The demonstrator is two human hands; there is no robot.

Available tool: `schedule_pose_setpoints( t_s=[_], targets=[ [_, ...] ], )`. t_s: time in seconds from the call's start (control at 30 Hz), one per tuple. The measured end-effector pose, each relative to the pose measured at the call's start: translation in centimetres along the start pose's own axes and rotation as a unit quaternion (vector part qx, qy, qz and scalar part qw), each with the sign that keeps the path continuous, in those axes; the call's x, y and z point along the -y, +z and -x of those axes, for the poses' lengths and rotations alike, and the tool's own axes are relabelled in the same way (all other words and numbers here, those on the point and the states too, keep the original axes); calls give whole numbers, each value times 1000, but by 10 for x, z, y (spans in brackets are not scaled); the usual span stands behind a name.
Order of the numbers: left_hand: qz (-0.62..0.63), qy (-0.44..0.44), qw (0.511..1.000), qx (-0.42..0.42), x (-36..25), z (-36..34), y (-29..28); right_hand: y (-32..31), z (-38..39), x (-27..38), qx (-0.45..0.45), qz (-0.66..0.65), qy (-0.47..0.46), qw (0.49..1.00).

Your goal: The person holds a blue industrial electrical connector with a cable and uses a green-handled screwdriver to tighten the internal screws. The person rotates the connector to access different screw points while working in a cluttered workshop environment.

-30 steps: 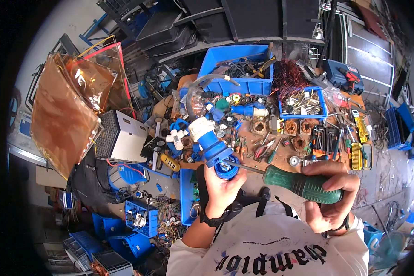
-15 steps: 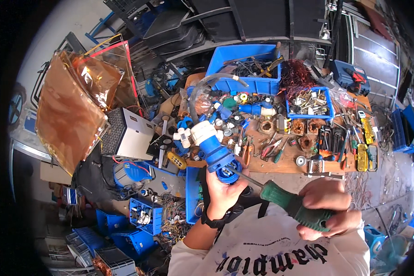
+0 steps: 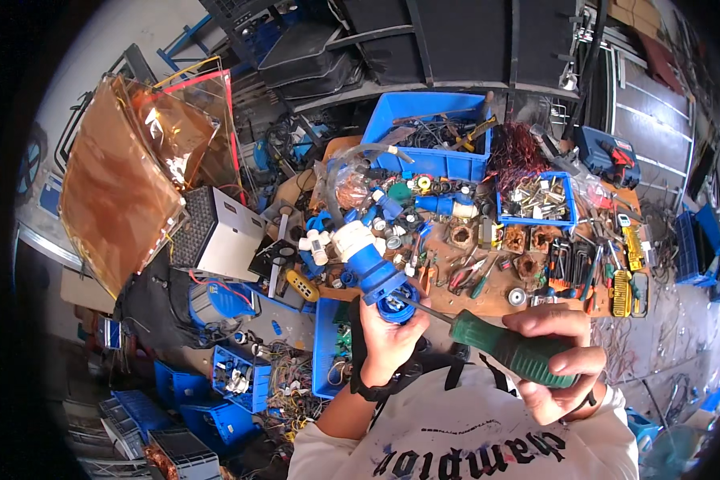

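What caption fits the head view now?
Left hand holding a blue and white plastic connector; right hand gripping a green-handled metal screwdriver, its shaft angled to the connector's open end.

Bright light glints off brown film, while bent edges fade into black fisheye corners.

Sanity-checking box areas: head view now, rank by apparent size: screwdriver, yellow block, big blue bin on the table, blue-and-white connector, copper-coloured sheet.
1. Copper-coloured sheet
2. Big blue bin
3. Screwdriver and blue-and-white connector: unranked, similar in area, both held nearer the camera
4. Yellow block
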State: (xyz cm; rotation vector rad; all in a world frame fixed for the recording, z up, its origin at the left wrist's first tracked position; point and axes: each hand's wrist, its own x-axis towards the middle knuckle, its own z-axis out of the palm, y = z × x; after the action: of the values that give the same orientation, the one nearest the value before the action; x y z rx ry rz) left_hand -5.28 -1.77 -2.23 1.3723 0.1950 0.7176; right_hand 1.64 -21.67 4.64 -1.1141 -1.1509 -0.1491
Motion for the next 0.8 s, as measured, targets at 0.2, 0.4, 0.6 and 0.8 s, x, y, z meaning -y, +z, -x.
schedule_pose_setpoints(
  t_s=[0.2,0.4,0.6,0.8],
  targets=[
    [8,-26,1000,3,9,6,-2,-4,5,-9,20,22,6,1000],
    [-43,2,999,-17,21,15,-6,3,-7,-13,0,22,-14,1000],
    [13,-45,998,-47,28,21,-6,2,3,-27,40,4,77,996],
    [-39,-64,997,-29,52,16,-6,11,11,-52,-89,77,125,985]
  ],
)
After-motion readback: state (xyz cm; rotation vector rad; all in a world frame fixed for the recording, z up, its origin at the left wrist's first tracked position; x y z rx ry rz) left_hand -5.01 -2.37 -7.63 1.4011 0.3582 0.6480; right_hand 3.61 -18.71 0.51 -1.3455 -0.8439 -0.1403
